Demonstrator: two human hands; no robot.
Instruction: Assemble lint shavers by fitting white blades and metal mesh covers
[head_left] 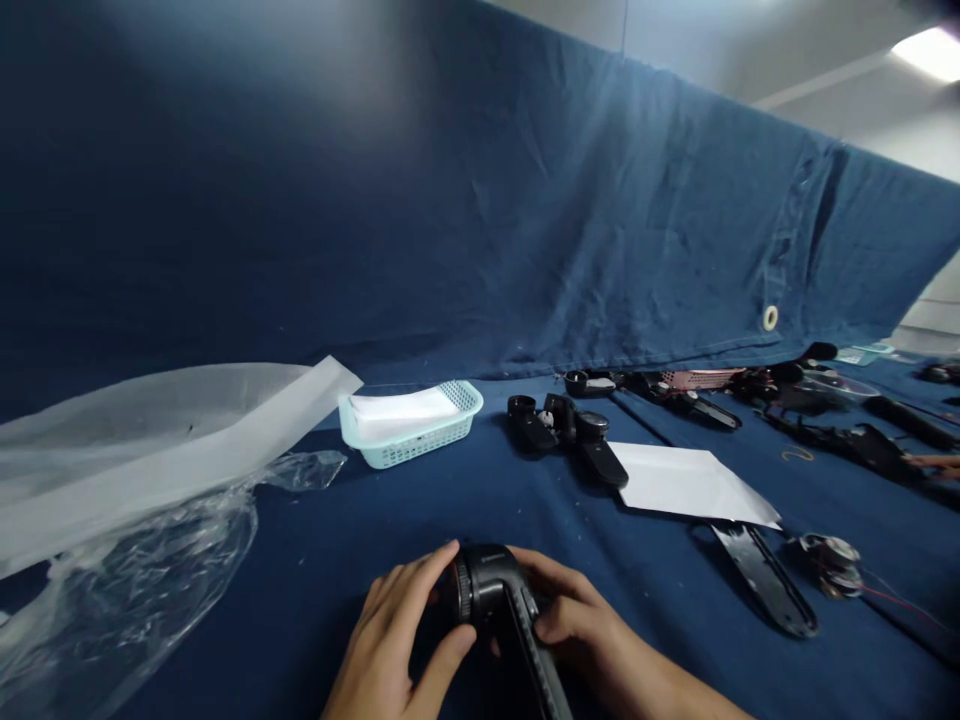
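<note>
A black handheld device (504, 590) with a round head, a ribbed ring and a long handle is between my hands at the bottom centre. My left hand (401, 630) grips the ribbed ring on the head's left side, thumb below and fingers over the top. My right hand (581, 615) wraps round the other side where head and handle meet, its thumb on the handle. The handle's lower end runs out of the picture. What the far fingers touch behind the device is hidden.
Clear plastic bags (150, 590) and white foam sheet (187, 470) lie left. A pale green basket (412, 435) holds white paper. Black casings (600, 455), a white sheet (682, 480), an open shell (769, 580) and a motor-like part (831, 560) lie right. A blue cloth (480, 200) hangs behind.
</note>
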